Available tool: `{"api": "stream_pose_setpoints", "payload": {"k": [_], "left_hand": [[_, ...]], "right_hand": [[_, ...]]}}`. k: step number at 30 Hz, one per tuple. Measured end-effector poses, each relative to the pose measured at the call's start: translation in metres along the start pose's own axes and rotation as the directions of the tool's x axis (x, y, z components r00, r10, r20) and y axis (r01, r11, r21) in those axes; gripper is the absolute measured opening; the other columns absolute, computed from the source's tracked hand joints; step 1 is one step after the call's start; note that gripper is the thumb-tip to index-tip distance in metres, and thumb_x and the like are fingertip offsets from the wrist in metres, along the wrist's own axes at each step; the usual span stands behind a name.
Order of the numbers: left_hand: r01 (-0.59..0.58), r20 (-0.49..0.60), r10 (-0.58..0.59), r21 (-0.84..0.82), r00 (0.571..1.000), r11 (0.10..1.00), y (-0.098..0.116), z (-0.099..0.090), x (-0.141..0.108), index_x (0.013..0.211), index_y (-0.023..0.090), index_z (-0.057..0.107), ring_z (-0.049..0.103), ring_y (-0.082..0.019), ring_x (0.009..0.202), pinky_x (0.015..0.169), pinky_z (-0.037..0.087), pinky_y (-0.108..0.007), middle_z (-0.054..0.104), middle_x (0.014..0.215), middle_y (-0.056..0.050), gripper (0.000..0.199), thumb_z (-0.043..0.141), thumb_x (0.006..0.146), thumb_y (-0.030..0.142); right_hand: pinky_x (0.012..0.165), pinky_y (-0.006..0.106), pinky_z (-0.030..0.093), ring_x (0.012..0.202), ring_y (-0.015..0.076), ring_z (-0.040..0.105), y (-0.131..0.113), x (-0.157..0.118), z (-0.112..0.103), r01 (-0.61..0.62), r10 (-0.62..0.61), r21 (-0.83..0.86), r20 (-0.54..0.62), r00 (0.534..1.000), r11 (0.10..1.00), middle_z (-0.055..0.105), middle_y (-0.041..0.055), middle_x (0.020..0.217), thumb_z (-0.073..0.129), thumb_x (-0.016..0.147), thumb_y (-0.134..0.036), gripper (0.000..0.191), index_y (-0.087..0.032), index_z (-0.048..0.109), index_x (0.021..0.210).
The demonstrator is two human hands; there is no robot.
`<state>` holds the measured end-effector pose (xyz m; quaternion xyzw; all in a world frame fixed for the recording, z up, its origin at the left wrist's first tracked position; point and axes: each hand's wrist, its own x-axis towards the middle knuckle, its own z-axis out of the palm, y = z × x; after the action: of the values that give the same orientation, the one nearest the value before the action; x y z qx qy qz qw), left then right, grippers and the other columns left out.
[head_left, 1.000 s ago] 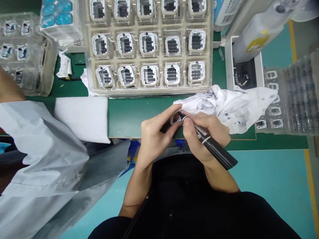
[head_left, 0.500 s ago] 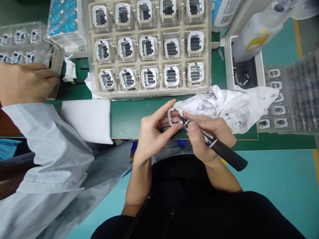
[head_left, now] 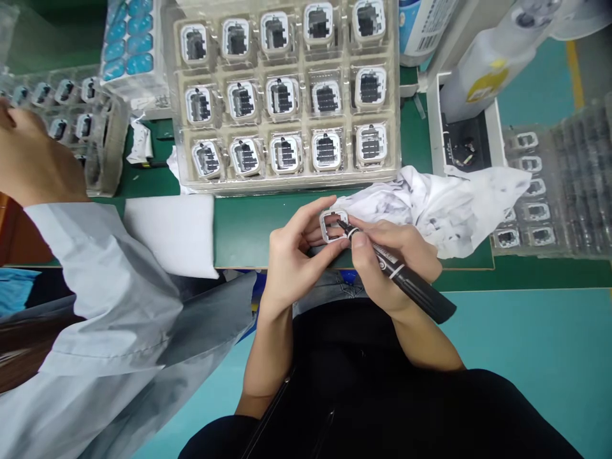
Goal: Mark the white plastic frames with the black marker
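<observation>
My left hand (head_left: 294, 255) pinches a small white square part (head_left: 331, 224) between thumb and fingers, just above the green table's near edge (head_left: 248, 236). My right hand (head_left: 387, 261) grips a black marker pen (head_left: 406, 280), its tip touching the inside of the part. A crumpled white cloth with dark smudges (head_left: 440, 204) lies right behind my right hand.
A clear tray (head_left: 287, 182) of several white parts with black inserts stands behind my hands. More clear trays (head_left: 559, 185) sit at the right. A co-worker's grey sleeve (head_left: 105, 299) and hand (head_left: 29, 159) fill the left, by another tray stack (head_left: 95, 140). A white pad (head_left: 167, 233) overhangs the edge.
The marker tip has shifted a little to the left inside the part. The co-worker's hand has drawn back from the left tray stack. The view has drifted slightly.
</observation>
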<state>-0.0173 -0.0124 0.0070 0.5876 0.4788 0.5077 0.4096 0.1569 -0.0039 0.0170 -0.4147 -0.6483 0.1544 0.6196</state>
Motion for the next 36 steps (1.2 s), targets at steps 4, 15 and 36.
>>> {"api": "stream_pose_setpoints", "payload": {"k": [4,15,36], "left_hand": [[0.006,-0.013,-0.006,0.043,1.0,0.999,0.001,0.002,-0.002,0.157,0.026,0.078,0.094,-0.023,0.107,0.099,0.079,-0.031,0.093,0.124,-0.006,0.056,0.096,0.107,0.046],[-0.035,-0.014,0.038,0.159,0.999,0.987,-0.003,0.003,-0.007,0.162,0.027,0.078,0.094,-0.025,0.113,0.101,0.078,-0.032,0.094,0.13,-0.006,0.054,0.09,0.112,0.043],[-0.018,-0.096,0.023,0.051,0.995,0.999,0.004,0.007,-0.003,0.143,0.02,0.086,0.095,-0.026,0.095,0.093,0.081,-0.034,0.095,0.113,-0.008,0.06,0.106,0.095,0.051]], "right_hand": [[0.079,0.037,0.083,0.088,0.0257,0.096,0.0,-0.001,-0.001,0.041,-0.04,-0.061,0.014,0.999,0.997,0.097,0.0046,0.11,0.084,0.103,-0.019,0.016,-0.029,0.078,0.114],[0.089,0.036,0.084,0.099,0.0273,0.097,-0.002,-0.004,0.0,0.065,-0.064,-0.094,0.016,0.998,0.993,0.096,0.0038,0.11,0.084,0.104,-0.015,0.02,-0.03,0.081,0.117],[0.082,0.054,0.085,0.079,0.0309,0.093,0.015,-0.016,-0.001,-0.001,0.036,0.133,-0.26,0.965,0.991,0.079,-0.0051,0.076,0.082,0.105,-0.022,0.016,-0.029,0.073,0.116]]}}
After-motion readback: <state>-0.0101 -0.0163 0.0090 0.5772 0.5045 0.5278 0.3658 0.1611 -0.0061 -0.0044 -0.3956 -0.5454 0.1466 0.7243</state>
